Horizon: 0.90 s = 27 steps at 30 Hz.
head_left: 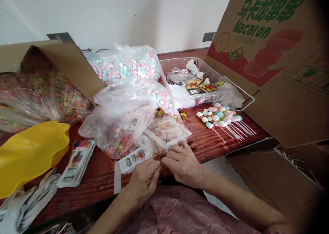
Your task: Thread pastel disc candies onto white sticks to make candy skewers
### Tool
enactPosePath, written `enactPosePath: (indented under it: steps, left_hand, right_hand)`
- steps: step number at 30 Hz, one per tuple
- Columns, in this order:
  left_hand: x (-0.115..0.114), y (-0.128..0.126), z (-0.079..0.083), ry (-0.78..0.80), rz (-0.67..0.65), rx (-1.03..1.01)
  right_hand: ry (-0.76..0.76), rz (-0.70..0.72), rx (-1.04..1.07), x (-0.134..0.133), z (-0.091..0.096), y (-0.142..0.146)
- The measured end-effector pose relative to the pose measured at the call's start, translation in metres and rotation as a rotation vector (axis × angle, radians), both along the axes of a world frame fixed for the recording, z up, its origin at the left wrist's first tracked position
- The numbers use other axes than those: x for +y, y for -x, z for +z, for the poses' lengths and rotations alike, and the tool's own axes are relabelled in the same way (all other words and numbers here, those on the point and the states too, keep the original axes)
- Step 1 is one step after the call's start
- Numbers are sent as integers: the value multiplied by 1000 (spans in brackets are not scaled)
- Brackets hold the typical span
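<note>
At the table's front edge my left hand (144,176) and my right hand (182,162) meet, fingertips touching. Both are closed in a pinch, and whatever lies between the fingers is hidden or too small to name. Just behind them sits a clear plastic bag (123,138) of small colourful candies. A printed white packet (135,159) lies flat near my left hand. Gold foil pieces (184,115) show beside the bag. To the right, several candy skewers (221,115) with pastel pieces on white sticks lie in a row.
Behind stands a bag of pastel candies (128,64) and a clear plastic tub (210,98) with packets and white sticks. A large Macaron carton (257,56) rises at right. On the left are a yellow tray (33,148), stacked printed packets (77,163) and another candy bag (43,97).
</note>
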<state>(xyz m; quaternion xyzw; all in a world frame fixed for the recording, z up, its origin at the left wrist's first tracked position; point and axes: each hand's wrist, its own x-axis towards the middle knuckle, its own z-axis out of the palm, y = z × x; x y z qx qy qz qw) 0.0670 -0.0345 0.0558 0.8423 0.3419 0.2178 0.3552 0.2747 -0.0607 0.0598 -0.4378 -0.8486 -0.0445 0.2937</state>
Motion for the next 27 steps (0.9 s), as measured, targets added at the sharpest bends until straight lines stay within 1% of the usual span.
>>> enactPosePath:
  steps: [2, 4, 5, 6, 8, 9, 11, 13, 15, 18, 21, 24, 27]
  left_hand:
    - [4, -3, 1, 17, 50, -32]
    - [9, -4, 1, 101, 115, -74]
    - [11, -5, 0, 160, 140, -94]
    - [12, -5, -1, 230, 160, -117]
    - [13, -7, -6, 395, 188, -172]
    - [13, -7, -9, 484, 202, -201]
    - [13, -8, -15, 647, 238, -255]
    - [13, -8, -18, 756, 277, -294]
    - [13, -7, -16, 804, 308, -323]
    - [14, -5, -9, 839, 324, -338]
    - [14, -6, -3, 882, 330, -333]
    - [11, -10, -5, 889, 319, -342]
    - [5, -13, -10, 874, 290, -373]
  right_hand:
    - [65, -152, 24, 25, 4, -32]
    - [240, -539, -66, 60, 4, -71]
    - [275, -625, -93, 79, 2, -90]
    - [297, -657, -113, 98, -1, -106]
    - [360, -641, -167, 130, -9, -131]
    - [386, -621, -188, 142, -14, -137]
    - [426, -588, -219, 155, -22, -143]
    - [444, -584, -223, 157, -27, -144]
    - [444, -603, -204, 151, -29, -145]
    - [406, -637, -126, 133, -27, -152]
    - [344, -616, -10, 112, -25, -156]
    - [265, -584, 110, 95, -25, -150]
    - [172, -613, 230, 82, -26, -138]
